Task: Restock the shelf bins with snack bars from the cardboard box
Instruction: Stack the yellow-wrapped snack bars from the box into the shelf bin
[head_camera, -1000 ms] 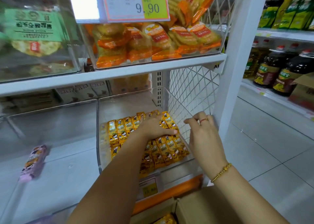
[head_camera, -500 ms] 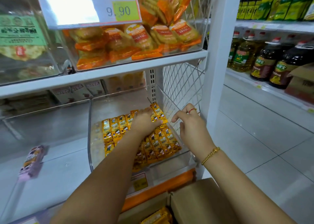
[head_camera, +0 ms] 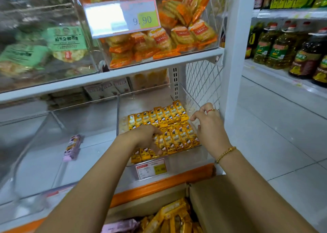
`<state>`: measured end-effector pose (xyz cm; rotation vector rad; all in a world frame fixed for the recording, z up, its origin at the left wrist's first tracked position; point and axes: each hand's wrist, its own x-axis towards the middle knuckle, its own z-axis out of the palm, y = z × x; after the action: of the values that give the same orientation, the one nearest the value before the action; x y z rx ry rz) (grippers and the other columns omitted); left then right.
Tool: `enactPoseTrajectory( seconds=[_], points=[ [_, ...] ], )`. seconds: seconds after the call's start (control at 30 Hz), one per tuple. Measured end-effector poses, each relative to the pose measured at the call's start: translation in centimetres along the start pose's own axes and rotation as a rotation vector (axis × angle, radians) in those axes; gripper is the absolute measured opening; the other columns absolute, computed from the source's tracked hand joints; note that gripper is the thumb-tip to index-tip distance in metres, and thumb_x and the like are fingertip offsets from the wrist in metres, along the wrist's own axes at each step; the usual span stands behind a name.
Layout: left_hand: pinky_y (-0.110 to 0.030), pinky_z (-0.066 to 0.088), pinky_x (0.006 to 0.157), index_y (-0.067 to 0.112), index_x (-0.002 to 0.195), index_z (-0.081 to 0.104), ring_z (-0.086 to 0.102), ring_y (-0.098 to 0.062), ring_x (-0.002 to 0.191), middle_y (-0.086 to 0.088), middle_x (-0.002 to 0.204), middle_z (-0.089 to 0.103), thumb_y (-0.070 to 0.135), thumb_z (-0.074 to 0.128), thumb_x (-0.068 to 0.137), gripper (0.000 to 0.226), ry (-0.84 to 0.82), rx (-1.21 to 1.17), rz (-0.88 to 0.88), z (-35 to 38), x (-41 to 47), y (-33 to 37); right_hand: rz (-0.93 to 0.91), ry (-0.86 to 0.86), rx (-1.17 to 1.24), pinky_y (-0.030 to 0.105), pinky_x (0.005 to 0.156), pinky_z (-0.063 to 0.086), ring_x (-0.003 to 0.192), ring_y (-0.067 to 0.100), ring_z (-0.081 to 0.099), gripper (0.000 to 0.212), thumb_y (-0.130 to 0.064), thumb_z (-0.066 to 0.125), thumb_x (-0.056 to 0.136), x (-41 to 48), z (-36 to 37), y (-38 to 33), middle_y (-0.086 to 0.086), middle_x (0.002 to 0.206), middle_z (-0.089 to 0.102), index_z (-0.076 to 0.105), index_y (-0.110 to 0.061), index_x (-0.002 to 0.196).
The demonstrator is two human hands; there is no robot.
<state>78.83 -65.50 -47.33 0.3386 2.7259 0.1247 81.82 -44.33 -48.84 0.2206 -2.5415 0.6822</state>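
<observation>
Yellow snack bars [head_camera: 169, 119] lie in neat rows inside a clear shelf bin [head_camera: 184, 94] on the lower shelf. My left hand [head_camera: 148, 137] hovers over the front rows, fingers pointing down and touching the bars there. My right hand [head_camera: 208, 125] is at the bin's right wall, fingers loosely curled, holding nothing. The cardboard box [head_camera: 217, 202] stands open below the shelf at the bottom of the view, with more yellow bars [head_camera: 175, 215] and a pink bar [head_camera: 120, 225] in it.
A single pink bar [head_camera: 71, 148] lies in the clear bin [head_camera: 35, 119] to the left. Orange snack packs [head_camera: 168, 40] fill the bin above, behind a 9.90 price tag [head_camera: 141, 17]. Oil bottles [head_camera: 283, 48] stand on shelves to the right. A white post [head_camera: 237, 56] flanks the bin.
My left hand has drawn back from the rear rows to the front rows of bars. My right hand has lifted slightly at the bin's right wall. The camera has moved left and nearer.
</observation>
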Motion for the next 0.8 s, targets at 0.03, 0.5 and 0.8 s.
enactPoseTrajectory(
  seconds=[0.03, 0.5, 0.8],
  points=[
    [-0.035, 0.040, 0.103, 0.027, 0.142, 0.041, 0.043, -0.024, 0.130, -0.001, 0.143, 0.045, 0.048, 0.077, 0.071, 0.082, 0.011, 0.021, -0.030, 0.1, -0.1, 0.0, 0.000, 0.008, -0.019, 0.026, 0.072, 0.034, 0.089, 0.025, 0.046, 0.032, 0.012, 0.063, 0.072, -0.4, 0.1, -0.2, 0.006, 0.103, 0.050, 0.068, -0.014, 0.089],
    [-0.026, 0.036, 0.055, 0.020, 0.062, 0.050, 0.046, -0.009, 0.054, 0.005, 0.056, 0.051, 0.036, 0.061, 0.090, 0.034, 0.801, -0.464, 0.016, 5.2, -12.5, 2.7, -0.030, -0.185, 0.315, 0.027, 0.057, 0.044, 0.064, 0.010, 0.055, 0.017, -0.029, 0.062, 0.089, -9.2, -2.5, -4.9, -0.011, 0.064, 0.054, 0.057, -0.020, 0.076],
    [-0.027, 0.032, 0.054, 0.022, 0.064, 0.051, 0.061, -0.020, 0.069, 0.004, 0.061, 0.054, 0.026, 0.061, 0.090, 0.028, 0.404, -0.597, -0.430, 22.3, -21.5, 0.0, -0.136, -1.293, -0.131, 0.026, 0.080, 0.043, 0.112, 0.025, 0.056, 0.031, -0.015, 0.061, 0.089, -20.4, 5.2, -4.2, 0.009, 0.124, 0.059, 0.061, -0.012, 0.120]
  ],
)
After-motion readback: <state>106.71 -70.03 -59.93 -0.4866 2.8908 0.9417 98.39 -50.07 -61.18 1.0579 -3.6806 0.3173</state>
